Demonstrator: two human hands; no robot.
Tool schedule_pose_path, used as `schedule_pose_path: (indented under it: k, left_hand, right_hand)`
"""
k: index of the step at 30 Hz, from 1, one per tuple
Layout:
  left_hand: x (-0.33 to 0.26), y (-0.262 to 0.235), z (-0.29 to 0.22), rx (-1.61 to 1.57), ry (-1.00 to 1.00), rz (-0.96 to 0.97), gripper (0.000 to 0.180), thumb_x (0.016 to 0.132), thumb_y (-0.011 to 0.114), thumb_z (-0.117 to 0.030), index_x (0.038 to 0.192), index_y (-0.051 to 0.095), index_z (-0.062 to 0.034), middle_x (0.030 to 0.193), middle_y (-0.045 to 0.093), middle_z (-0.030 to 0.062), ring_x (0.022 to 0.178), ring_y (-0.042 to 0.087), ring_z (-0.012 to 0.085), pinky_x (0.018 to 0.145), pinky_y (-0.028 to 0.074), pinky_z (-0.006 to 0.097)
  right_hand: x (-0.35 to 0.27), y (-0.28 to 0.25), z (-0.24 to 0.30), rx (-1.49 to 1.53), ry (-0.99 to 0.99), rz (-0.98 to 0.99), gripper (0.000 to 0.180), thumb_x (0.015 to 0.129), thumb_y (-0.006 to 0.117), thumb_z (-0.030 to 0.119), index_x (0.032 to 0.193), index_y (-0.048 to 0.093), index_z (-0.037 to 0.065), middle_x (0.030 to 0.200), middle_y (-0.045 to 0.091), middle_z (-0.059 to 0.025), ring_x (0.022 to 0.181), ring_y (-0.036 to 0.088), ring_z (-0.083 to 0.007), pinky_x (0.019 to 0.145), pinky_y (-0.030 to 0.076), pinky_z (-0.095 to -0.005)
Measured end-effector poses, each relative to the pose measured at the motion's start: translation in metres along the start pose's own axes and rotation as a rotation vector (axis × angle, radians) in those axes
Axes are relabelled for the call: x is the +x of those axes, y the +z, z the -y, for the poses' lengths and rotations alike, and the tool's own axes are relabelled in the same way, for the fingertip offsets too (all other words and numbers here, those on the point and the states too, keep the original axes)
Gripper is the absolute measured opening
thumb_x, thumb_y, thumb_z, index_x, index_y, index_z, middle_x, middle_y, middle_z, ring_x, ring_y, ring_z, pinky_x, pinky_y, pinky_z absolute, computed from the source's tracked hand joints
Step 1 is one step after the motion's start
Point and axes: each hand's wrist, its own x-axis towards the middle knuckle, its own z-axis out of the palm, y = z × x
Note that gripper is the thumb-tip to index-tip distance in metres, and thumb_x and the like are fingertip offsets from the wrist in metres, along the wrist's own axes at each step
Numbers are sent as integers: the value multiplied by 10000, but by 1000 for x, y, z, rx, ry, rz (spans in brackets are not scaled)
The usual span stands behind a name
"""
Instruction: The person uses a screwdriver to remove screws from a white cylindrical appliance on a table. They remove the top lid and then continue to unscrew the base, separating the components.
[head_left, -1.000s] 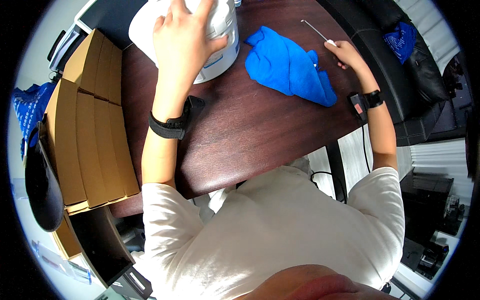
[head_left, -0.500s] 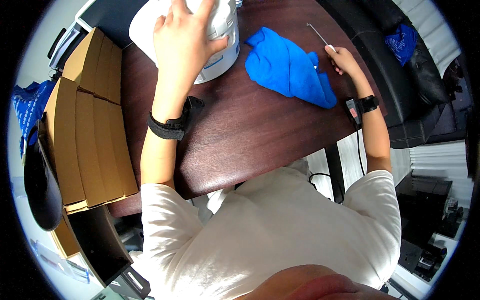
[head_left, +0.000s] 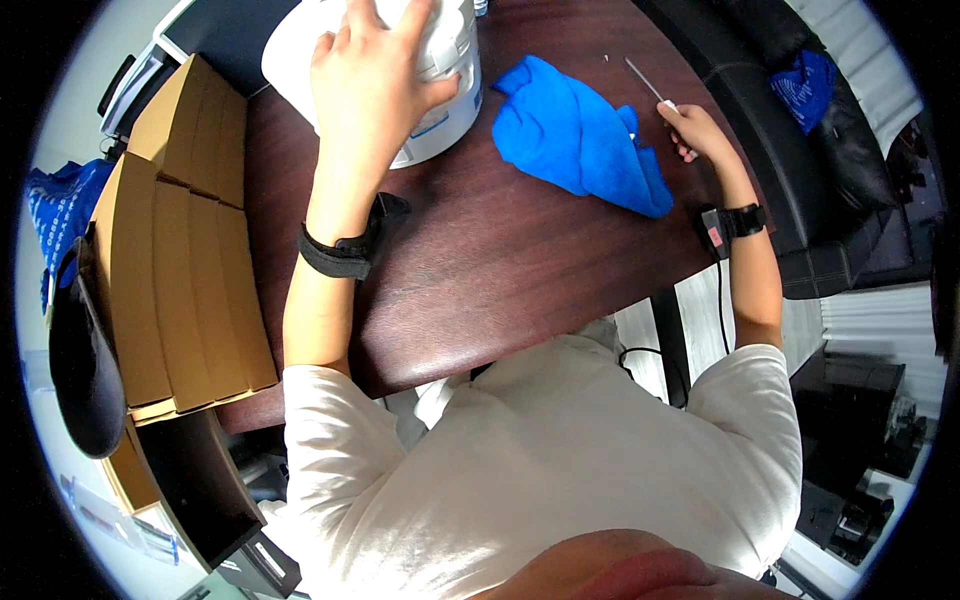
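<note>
My left hand [head_left: 368, 85] lies on a white plastic bucket [head_left: 445, 135] at the back of the table, fingers spread over its top. The bucket's upper part runs out of view. Gripped in my right hand [head_left: 695, 132], at the table's right side, is a slim screwdriver [head_left: 646, 81] with a thin metal shaft and a pale handle. Its shaft points to the far left, over the tabletop. A tiny pale bit [head_left: 605, 58] lies just left of the tip, too small to name. Between my hands a crumpled blue cloth [head_left: 575, 130] rests on the table.
Brown cardboard boxes [head_left: 190, 290] stand in a row along the left side of the dark wooden table [head_left: 480, 270]. Beyond the right edge is a black sofa [head_left: 810, 220] with a blue bag [head_left: 803, 90] on it. A cable [head_left: 721, 310] hangs from my right wristband.
My right hand has drawn slightly toward me and to the right with the screwdriver. A tiny pale bit now shows on the table beside the tip. My left hand stays on the bucket.
</note>
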Motion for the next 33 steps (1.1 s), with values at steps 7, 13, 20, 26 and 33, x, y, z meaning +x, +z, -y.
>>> schedule_pose_path:
  k: [7, 13, 20, 26, 33]
  left_hand:
    - [0, -11, 1, -121, -9, 77, 676, 663, 792, -437, 1272, 571, -245, 1311, 487, 235, 926, 655, 361, 805, 528, 399]
    - [6, -25, 15, -419, -90, 227, 631, 745, 696, -386, 1290, 558, -100, 1283, 397, 448, 934, 620, 472, 875, 496, 444]
    - [5, -30, 35, -584, -36, 206, 512, 780, 644, -304, 1235, 591, -75, 1303, 397, 427, 982, 613, 460, 887, 488, 426]
    - [8, -39, 38, -755, -163, 295, 497, 748, 680, -258, 1196, 609, -54, 1289, 440, 399, 1117, 568, 434, 909, 476, 407]
    - [5, -27, 42, -744, -17, 165, 501, 732, 697, -244, 1181, 615, -38, 1247, 467, 405, 1074, 588, 435, 890, 481, 405]
  right_hand:
    - [-79, 29, 77, 414, -248, 191, 345, 971, 514, 400, 906, 550, 62, 614, 582, -19, 507, 584, -107, 457, 468, -236]
    - [-103, 81, 89, -24, -552, 17, 444, 871, 612, 380, 714, 616, -35, 617, 623, -190, 519, 630, -276, 501, 482, -393]
    - [-103, 97, 118, -467, -696, -191, 447, 862, 600, 386, 663, 629, -12, 605, 625, -186, 547, 632, -339, 511, 503, -418]
    - [-82, 110, 149, -409, -876, -262, 508, 836, 638, 461, 671, 631, -20, 602, 622, -196, 552, 634, -330, 494, 496, -429]
    - [-85, 115, 215, -60, -898, -445, 942, 627, 736, 680, 1097, 497, -100, 960, 655, -284, 863, 675, -398, 761, 547, -427]
